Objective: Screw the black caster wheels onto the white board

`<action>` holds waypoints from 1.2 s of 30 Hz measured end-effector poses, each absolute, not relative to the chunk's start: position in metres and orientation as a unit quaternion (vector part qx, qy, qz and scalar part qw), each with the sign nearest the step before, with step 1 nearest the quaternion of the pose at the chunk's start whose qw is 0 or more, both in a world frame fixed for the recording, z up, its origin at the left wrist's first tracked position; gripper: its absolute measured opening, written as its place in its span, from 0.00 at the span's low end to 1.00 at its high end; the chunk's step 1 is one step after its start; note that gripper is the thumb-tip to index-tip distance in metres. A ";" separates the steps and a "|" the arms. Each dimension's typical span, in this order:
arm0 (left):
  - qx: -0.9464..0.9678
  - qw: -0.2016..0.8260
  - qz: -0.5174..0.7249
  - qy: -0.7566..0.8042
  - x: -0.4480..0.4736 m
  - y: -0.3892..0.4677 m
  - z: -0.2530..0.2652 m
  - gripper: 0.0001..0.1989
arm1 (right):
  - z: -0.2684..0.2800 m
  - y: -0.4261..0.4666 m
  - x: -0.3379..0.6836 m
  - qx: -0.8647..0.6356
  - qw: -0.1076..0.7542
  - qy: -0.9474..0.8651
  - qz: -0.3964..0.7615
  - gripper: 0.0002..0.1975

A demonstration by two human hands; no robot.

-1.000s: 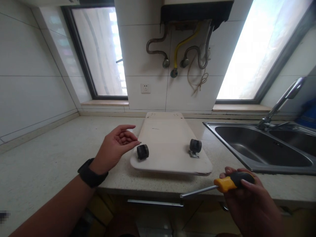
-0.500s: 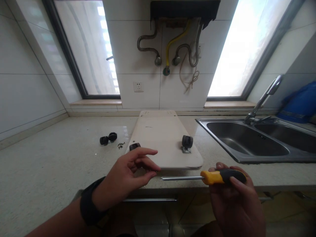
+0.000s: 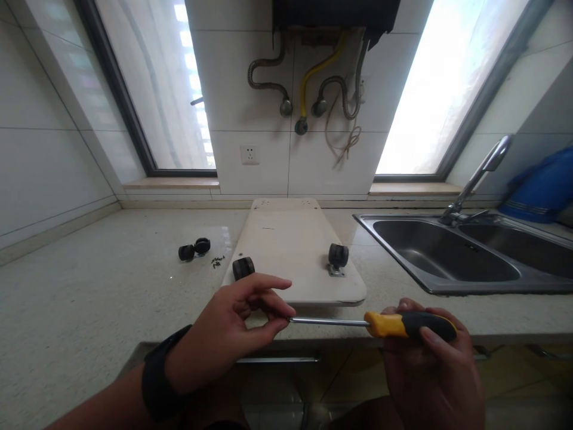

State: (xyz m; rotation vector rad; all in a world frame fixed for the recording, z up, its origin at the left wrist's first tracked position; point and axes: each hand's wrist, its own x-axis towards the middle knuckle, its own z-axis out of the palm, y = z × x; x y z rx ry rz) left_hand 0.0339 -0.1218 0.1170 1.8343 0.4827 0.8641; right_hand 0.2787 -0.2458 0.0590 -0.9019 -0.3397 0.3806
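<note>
My right hand [image 3: 434,352] is wrapped round the yellow and black handle of a screwdriver [image 3: 385,324], whose shaft points left. Its tip meets the fingertips of my left hand [image 3: 250,316], where thumb and forefinger pinch a tiny dark screw [image 3: 290,319], mostly hidden. Just beyond lies a pale board [image 3: 290,251] with rounded corners, flat on the counter. One black caster wheel [image 3: 338,255] stands on a metal plate at the board's near right. Another caster [image 3: 243,268] is at the near left, its base hidden behind my left hand.
Two loose casters [image 3: 194,249] and a small pile of screws [image 3: 218,261] lie on the counter [image 3: 111,286] left of the board. To the right is a steel double sink [image 3: 430,286] with a faucet [image 3: 478,179]. Hoses [image 3: 304,89] hang on the wall behind.
The screwdriver's tip has come up from just right of and below my left fingertips to touch the screw there. My left hand keeps its pinch. The view has tilted slightly.
</note>
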 end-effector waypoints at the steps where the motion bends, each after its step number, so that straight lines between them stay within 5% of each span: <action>1: 0.767 0.491 0.361 0.200 0.034 -0.122 0.117 0.21 | 0.059 -0.247 0.278 -0.435 0.865 -0.166 0.188 0.20; 9: 0.857 0.270 0.405 0.170 0.035 -0.126 0.111 0.26 | 0.056 -0.252 0.281 -0.446 0.861 -0.221 0.109 0.27; 23: 0.872 0.195 0.402 0.202 0.040 -0.123 0.097 0.29 | 0.066 -0.255 0.293 -0.518 0.827 -0.203 0.087 0.27; 27: 0.904 0.106 0.382 0.158 0.044 -0.123 0.089 0.23 | 0.076 -0.256 0.310 -0.512 0.838 -0.184 0.047 0.26; 36: 0.945 -0.088 0.300 0.099 0.052 -0.104 0.059 0.28 | 0.118 -0.247 0.349 -0.465 0.852 -0.231 -0.069 0.27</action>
